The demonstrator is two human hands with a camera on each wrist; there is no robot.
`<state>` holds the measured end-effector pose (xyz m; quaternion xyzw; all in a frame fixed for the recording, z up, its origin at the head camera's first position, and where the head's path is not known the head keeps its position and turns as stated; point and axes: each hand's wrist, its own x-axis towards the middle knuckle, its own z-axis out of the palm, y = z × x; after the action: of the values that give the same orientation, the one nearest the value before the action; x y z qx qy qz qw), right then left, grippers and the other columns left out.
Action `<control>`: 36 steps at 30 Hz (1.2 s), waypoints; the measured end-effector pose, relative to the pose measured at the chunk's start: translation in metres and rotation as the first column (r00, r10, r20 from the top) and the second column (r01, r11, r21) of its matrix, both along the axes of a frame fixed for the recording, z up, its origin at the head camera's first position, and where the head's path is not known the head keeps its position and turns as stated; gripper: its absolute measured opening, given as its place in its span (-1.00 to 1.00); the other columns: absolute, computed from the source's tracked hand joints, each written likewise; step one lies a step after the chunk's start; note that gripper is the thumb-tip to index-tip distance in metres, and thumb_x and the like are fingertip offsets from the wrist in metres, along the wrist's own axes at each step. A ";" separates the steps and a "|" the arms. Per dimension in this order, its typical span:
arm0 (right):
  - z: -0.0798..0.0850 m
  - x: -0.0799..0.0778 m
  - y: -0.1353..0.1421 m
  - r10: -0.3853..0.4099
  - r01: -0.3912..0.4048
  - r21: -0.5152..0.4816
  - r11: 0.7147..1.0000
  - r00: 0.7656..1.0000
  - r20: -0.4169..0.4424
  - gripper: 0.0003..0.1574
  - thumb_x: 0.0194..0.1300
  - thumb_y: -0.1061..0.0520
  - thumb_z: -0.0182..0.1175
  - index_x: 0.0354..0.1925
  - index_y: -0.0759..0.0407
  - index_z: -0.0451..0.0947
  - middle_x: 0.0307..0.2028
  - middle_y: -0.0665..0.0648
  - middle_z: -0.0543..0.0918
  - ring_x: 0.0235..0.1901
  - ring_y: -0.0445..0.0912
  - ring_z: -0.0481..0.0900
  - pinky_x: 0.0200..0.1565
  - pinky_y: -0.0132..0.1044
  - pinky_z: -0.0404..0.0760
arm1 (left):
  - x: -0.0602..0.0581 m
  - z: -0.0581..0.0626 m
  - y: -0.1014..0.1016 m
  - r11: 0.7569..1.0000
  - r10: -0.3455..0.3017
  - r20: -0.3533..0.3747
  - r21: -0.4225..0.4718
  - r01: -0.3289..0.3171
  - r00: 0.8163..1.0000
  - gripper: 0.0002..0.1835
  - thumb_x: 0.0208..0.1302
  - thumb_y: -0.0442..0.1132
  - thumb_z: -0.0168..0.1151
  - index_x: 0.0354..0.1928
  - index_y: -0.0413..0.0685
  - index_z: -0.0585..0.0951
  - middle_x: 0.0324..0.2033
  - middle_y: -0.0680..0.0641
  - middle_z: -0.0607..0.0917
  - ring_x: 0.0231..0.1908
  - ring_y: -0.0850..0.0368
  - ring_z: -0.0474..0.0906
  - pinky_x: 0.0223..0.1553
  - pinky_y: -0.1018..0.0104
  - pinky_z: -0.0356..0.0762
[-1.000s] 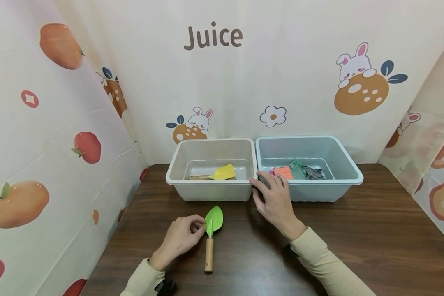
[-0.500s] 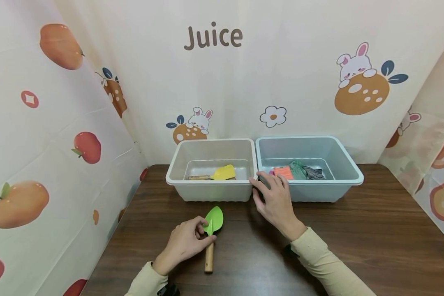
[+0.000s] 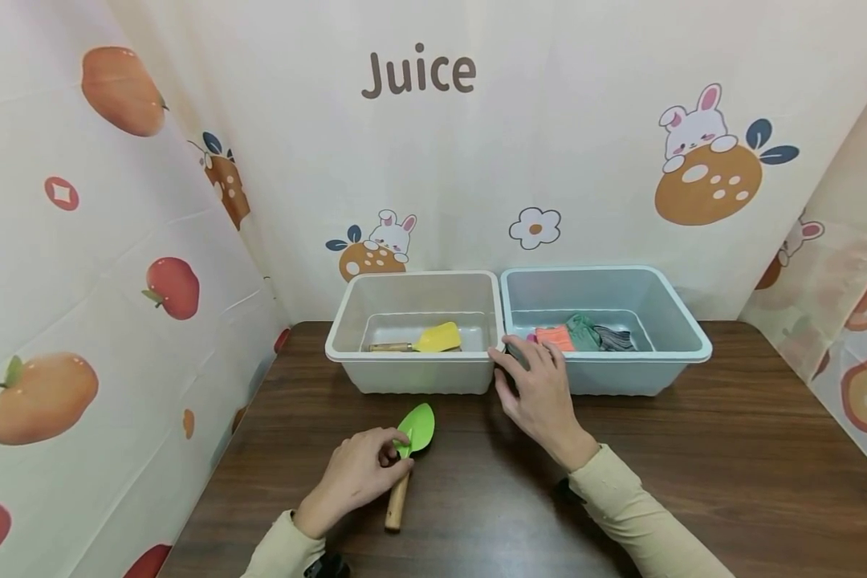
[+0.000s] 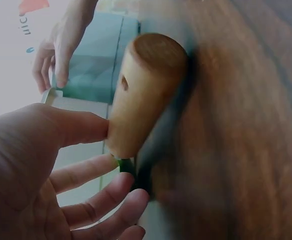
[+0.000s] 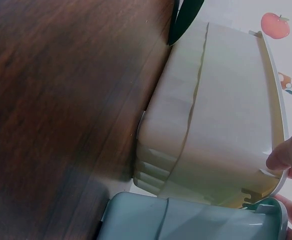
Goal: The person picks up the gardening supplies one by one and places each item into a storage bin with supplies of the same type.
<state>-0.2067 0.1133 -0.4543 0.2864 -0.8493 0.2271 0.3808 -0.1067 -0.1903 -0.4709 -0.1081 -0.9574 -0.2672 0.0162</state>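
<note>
A trowel with a bright green blade (image 3: 421, 428) and a wooden handle (image 3: 396, 506) lies at a slant on the table in front of a beige bin (image 3: 419, 374). My left hand (image 3: 361, 470) pinches it at the neck, where blade meets handle. In the left wrist view the handle (image 4: 143, 95) points toward the camera, with my thumb against its side. My right hand (image 3: 538, 393) holds the front rim at the corner where the beige bin meets a light blue bin (image 3: 621, 374), with fingers bent over the edge.
Inside the beige bin lies a yellow trowel (image 3: 437, 338) with a wooden handle. Orange cloth (image 3: 555, 338), green cloth (image 3: 584, 331) and grey striped cloth (image 3: 612, 339) lie in the blue bin. A printed curtain (image 3: 578, 144) hangs behind the dark wooden table (image 3: 751, 449).
My left thumb and fingers have come onto the green trowel's neck, and its handle end has swung left. The right hand has stayed at the bins' rim.
</note>
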 end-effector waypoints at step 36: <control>-0.001 -0.001 0.000 0.005 -0.005 -0.009 1.000 1.000 -0.012 -0.63 0.29 0.19 0.41 0.08 0.07 0.77 0.16 0.27 0.69 0.09 0.24 0.63 0.30 0.30 0.38 | -0.006 0.002 -0.016 0.973 -0.225 0.039 -0.046 0.226 0.974 -0.72 0.29 -0.24 0.49 0.04 0.06 0.77 -0.09 0.15 0.79 -0.18 0.34 0.62 -0.15 0.25 0.62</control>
<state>-0.2078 0.1137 -0.4550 0.2883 -0.8454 0.2300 0.3864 -0.1130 -0.2059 -0.4687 -0.2119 -0.9455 -0.2451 -0.0331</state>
